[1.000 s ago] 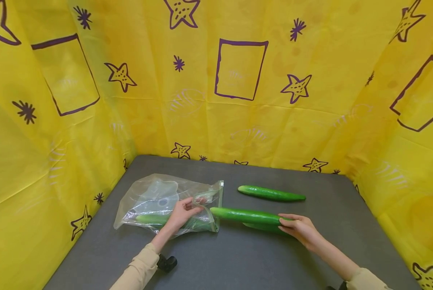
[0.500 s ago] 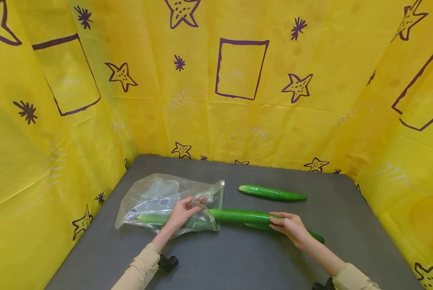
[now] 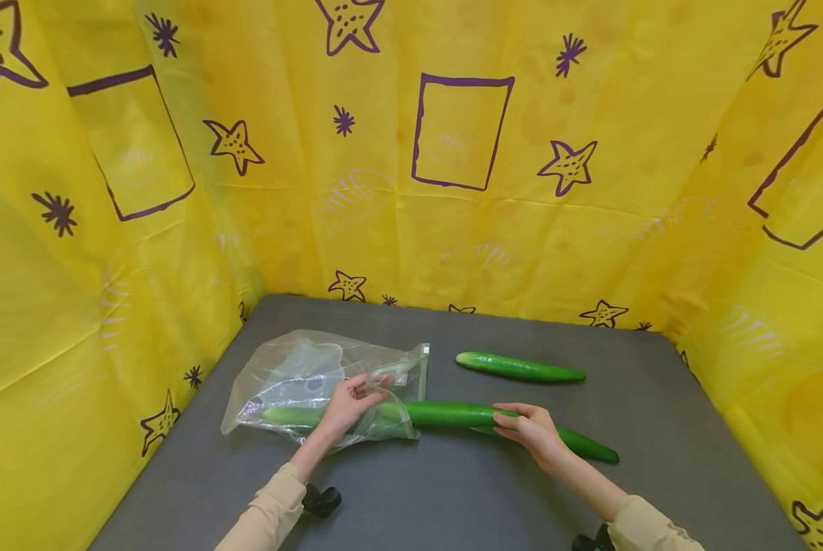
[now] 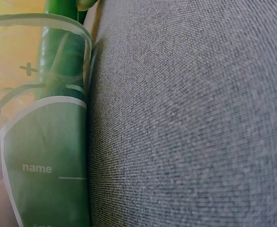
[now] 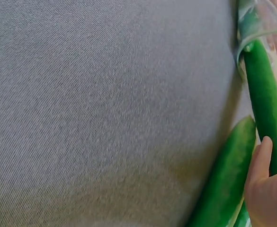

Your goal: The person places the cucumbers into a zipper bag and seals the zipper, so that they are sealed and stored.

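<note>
A clear zip bag (image 3: 246,394) lies on the left of the table, its mouth facing right, with one cucumber (image 3: 283,416) inside. My left hand (image 3: 345,405) pinches the bag's upper rim at the mouth. My right hand (image 3: 535,430) grips a second cucumber (image 3: 445,415) by its right end; the pale left end is inside the bag's mouth. Below and behind that hand another cucumber (image 3: 586,444) lies on the table, partly hidden. In the left wrist view the bag's printed label (image 4: 48,156) reads "name". The right wrist view shows the held cucumber (image 5: 266,94) entering the bag.
One more cucumber (image 3: 520,367) lies farther back, right of the bag. The grey table (image 3: 439,497) is bounded by a yellow patterned cloth (image 3: 383,229) at the back and both sides. Black wrist straps (image 3: 321,500) show on the wrists.
My right hand has moved left, sliding the held cucumber from the bag's mouth into it. More of the cucumber lying behind that hand now shows. My left hand keeps its hold on the rim.
</note>
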`<state>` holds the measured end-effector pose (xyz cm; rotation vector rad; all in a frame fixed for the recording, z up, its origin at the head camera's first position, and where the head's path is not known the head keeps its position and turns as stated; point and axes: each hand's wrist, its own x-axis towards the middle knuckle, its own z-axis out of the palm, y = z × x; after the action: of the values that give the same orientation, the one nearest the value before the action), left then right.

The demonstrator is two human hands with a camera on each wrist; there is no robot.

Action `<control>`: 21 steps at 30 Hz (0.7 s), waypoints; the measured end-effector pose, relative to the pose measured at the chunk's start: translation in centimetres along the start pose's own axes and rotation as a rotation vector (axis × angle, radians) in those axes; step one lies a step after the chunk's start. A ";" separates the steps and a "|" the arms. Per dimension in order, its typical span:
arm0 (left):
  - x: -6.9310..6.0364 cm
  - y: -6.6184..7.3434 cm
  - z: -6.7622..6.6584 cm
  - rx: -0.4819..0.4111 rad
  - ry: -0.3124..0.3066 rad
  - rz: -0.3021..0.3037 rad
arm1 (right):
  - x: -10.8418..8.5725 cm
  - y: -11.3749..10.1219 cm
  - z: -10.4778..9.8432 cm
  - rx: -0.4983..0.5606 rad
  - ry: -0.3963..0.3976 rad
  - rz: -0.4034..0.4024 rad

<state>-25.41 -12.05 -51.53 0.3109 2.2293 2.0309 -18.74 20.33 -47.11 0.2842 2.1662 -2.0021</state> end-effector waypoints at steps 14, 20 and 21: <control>0.1 -0.2 -0.1 -0.023 -0.014 0.026 | 0.4 0.7 3.3 0.002 -0.046 -0.072; 0.0 -0.2 0.0 -0.024 -0.012 0.042 | 0.9 1.2 4.6 -0.109 0.024 -0.118; -0.1 -0.2 0.0 -0.019 -0.013 0.052 | 1.0 1.2 4.9 -0.125 0.037 -0.123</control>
<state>-25.37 -12.10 -51.74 0.3833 2.2154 2.0680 -19.36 15.60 -48.94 0.1751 2.3739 -1.9255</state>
